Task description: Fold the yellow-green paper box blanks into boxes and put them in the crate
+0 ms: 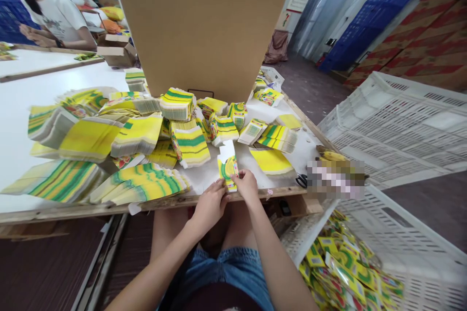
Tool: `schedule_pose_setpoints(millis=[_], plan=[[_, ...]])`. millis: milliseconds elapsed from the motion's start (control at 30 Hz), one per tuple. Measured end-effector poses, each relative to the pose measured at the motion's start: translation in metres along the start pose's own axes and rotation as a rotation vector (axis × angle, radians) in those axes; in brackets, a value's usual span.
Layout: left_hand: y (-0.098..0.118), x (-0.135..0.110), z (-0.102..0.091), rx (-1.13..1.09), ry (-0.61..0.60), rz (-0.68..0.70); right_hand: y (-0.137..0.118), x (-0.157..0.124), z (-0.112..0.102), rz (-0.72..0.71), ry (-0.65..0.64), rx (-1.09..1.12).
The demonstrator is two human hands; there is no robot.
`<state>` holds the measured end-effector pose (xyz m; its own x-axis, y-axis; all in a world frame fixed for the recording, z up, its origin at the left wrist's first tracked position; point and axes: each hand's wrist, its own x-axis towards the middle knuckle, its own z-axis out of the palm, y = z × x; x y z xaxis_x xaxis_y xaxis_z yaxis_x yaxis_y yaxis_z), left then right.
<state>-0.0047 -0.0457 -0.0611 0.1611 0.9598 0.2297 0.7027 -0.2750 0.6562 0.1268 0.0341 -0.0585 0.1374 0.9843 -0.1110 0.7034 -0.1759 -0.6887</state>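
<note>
A small yellow and green carton point(226, 164), flattened with its white flaps raised at the far end, lies at the table's near edge between my hands. My left hand point(210, 204) has its fingers curled together at the carton's lower left corner. On the right side, my right hand point(246, 185) pinches the carton's edge between thumb and fingers. Just beyond stand stacks of flat yellow and green cartons, the closest being a striped stack point(190, 146). More fanned stacks point(140, 184) lie to the left, and a loose yellow bundle point(272, 161) is to the right.
A tall brown board point(204, 24) rises behind the stacks. Black scissors point(302, 181) and bananas point(332, 156) lie at the right edge. Below right, a white crate point(412, 238) holds many filled yellow packs point(346, 262). A co-worker point(65, 19) sits at the far left.
</note>
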Motion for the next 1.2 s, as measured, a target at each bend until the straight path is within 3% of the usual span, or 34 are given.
schedule_pose_setpoints(millis=[300,533,633,733,900,1033,1200], plan=[[0.0,0.008,-0.014,-0.238,0.247,-0.103,0.008,-0.014,-0.017,-0.14,0.135,0.213],[-0.001,0.023,-0.012,-0.422,0.066,-0.104,0.012,-0.027,-0.037,-0.151,0.191,0.369],[0.002,0.023,-0.019,-0.569,0.039,-0.135,0.014,-0.039,-0.044,-0.17,0.057,0.514],[0.01,0.018,-0.025,-0.77,-0.07,-0.119,0.013,-0.054,-0.044,-0.176,-0.094,0.667],[0.024,0.007,-0.024,-1.067,-0.176,-0.123,0.009,-0.072,-0.037,-0.157,-0.151,0.834],[0.03,0.003,-0.022,-1.365,-0.181,-0.236,0.006,-0.079,-0.043,-0.166,-0.143,0.839],[0.033,0.004,-0.016,-1.333,-0.033,-0.32,0.006,-0.09,-0.047,-0.203,-0.168,0.723]])
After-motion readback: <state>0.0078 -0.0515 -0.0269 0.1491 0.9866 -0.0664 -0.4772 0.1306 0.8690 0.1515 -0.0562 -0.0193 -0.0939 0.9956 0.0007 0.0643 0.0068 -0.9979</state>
